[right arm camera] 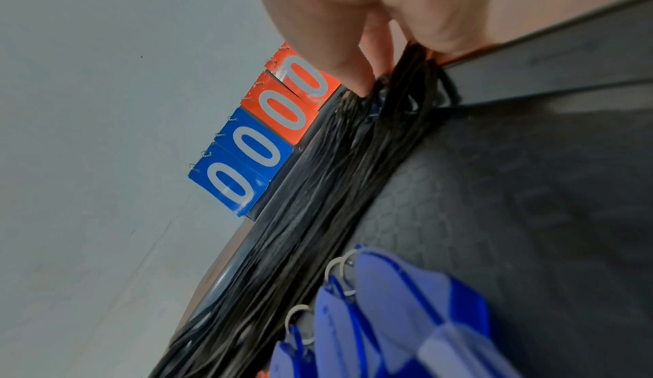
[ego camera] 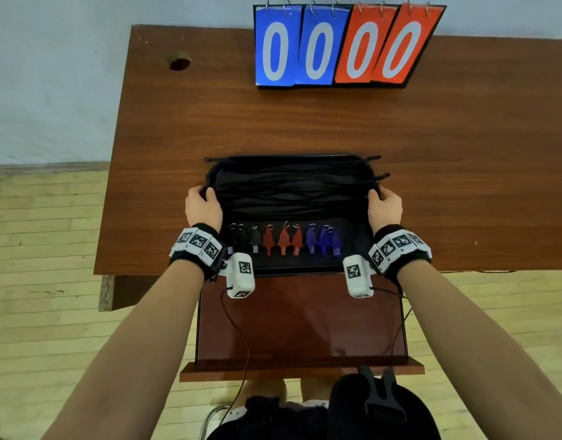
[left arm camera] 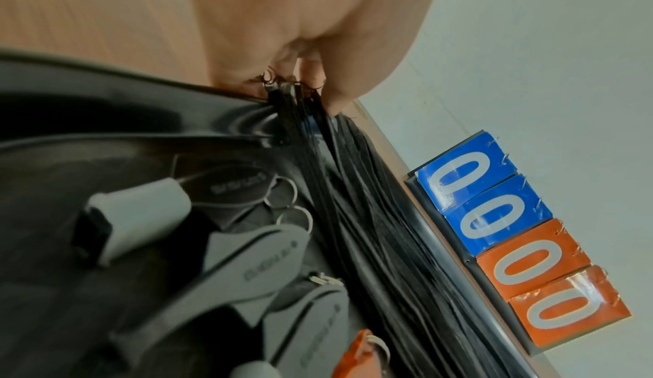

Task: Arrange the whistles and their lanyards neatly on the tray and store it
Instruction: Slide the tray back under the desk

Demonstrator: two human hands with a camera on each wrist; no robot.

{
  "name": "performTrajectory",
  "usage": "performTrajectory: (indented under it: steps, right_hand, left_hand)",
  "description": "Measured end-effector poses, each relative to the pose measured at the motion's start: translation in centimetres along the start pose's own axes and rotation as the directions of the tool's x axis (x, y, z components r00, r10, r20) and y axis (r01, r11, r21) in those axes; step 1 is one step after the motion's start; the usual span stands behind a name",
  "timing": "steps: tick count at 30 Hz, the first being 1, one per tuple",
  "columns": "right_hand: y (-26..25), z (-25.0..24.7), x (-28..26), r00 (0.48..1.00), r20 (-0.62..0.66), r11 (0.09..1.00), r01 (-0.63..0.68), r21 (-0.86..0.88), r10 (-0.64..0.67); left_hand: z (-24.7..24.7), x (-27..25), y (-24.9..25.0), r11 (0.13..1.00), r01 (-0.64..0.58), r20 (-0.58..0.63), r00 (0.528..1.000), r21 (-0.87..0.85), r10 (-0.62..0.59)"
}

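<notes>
A black tray (ego camera: 357, 242) lies on the brown table near its front edge. Along the tray's near side stands a row of whistles: black ones (ego camera: 241, 238), red ones (ego camera: 283, 239) and blue ones (ego camera: 324, 239). Black lanyards (ego camera: 292, 182) lie stretched across the tray's far half. My left hand (ego camera: 203, 206) pinches the lanyards' left ends (left arm camera: 293, 96) at the tray's left rim. My right hand (ego camera: 384, 206) pinches their right ends (right arm camera: 410, 77) at the right rim. The wrist views show the black whistles (left arm camera: 247, 244) and the blue whistles (right arm camera: 388, 300) close up.
A flip scoreboard (ego camera: 346, 46) showing 0000 in blue and red stands at the table's far edge against the wall. A pulled-out brown drawer or shelf (ego camera: 300, 322) sits below the table's front edge. A cable hole (ego camera: 179, 63) is at the far left of the table.
</notes>
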State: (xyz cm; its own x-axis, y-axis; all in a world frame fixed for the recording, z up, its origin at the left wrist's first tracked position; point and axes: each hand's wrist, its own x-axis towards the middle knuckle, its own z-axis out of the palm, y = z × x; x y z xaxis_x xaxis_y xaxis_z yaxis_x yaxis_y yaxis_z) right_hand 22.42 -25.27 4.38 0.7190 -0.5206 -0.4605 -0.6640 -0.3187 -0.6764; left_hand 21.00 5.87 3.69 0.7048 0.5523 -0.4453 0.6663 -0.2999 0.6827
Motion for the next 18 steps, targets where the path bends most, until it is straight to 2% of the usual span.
performTrajectory:
  steps: [10, 18]
  right_hand:
    - [1.3, -1.7, -1.2, 0.998, -0.055, 0.999, -0.031, -0.024, 0.029]
    - [2.5, -3.1, -2.5, 1.0, -0.02, 0.994, -0.008, -0.111, 0.006]
  left_hand:
    - [-1.4, -0.8, 0.0, 1.0, -0.004, -0.044, 0.999, -0.008, 0.004]
    - [-2.8, -2.7, -0.2, 1.0, -0.002, -0.044, 0.999, 0.026, 0.004]
